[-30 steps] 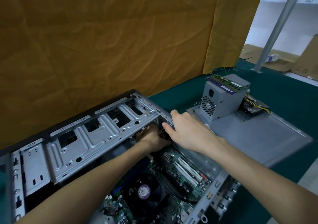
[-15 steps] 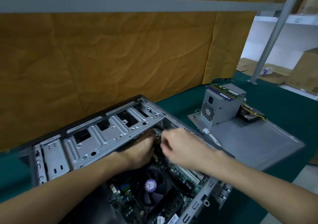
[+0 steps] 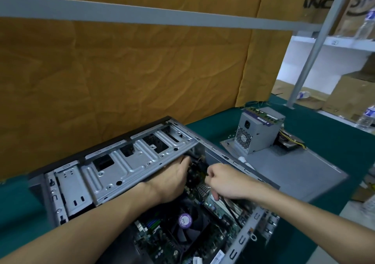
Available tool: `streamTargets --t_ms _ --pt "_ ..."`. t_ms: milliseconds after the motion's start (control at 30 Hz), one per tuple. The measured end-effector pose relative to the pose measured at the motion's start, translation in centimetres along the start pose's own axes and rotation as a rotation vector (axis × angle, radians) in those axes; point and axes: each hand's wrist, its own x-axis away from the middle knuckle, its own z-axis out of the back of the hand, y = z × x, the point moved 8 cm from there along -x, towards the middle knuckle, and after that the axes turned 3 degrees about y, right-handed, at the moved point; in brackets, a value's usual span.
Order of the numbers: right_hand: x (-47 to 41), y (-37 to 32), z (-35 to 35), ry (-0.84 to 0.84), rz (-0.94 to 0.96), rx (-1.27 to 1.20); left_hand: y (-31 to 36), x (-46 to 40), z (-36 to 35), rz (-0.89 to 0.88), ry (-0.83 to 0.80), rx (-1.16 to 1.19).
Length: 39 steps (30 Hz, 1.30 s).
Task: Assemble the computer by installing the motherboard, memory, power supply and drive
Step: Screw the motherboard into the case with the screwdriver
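Our right hand (image 3: 225, 179) is coming off the case (image 3: 241, 163) rim, now pinching a black cable (image 3: 229, 207). Left hand (image 3: 174, 180) grip: cannot tell, fingers hidden under the drive cage (image 3: 129, 162). We are risking a snagged connector by tugging.

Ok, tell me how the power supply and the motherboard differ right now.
The power supply is a grey metal box; the motherboard is a flat green board. The power supply sits outside on the loose side panel, while the motherboard lies inside the case, under both hands. Memory sticks lie on the power supply; a fan sits on the motherboard.
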Motion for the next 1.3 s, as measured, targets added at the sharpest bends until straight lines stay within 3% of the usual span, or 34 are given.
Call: streamTargets --t_ms 100,400,533,700,933,1300 --pt "0.2 -0.4 0.3 0.041 0.03 -0.014 0.4 -0.4 0.7 -0.028 0.061 0.102" --pt "-0.9 -0.2 -0.4 0.006 0.003 0.011 0.3 -0.4 -0.4 0.063 -0.012 0.082" --pt "-0.5 -0.7 -1.4 -0.059 0.017 0.064 -0.4 -0.1 -1.2 0.124 -0.086 0.027" --pt "-1.3 0.2 0.0 0.024 -0.027 0.059 -0.8 0.1 -1.8 0.187 -0.182 0.056" --pt "-1.8 0.4 0.2 0.074 -0.032 0.059 0.1 -0.2 -1.2 0.148 -0.157 0.167" --pt "-1.9 0.2 -0.2 0.023 -0.003 0.104 0.4 0.1 -1.1 0.138 -0.174 0.143"
